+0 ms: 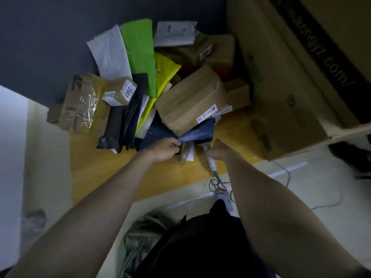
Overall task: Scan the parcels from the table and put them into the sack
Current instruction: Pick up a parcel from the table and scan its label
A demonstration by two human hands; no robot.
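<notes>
A heap of parcels lies on the yellow table: cardboard boxes, black, green, yellow and white mailers. My left hand pinches the near edge of a dark blue mailer bag that sticks out from under a large taped cardboard box. My right hand grips a grey handheld scanner, its head up against the blue bag. A small clear-wrapped packet lies between my hands. The olive sack sits on the floor by my body, below the table's near edge.
A big cardboard carton stands along the table's right side. The scanner cable coils down over the table's front edge. A small box marked 2007 tops a flattened brown parcel at the left. A dark wall rises behind the heap.
</notes>
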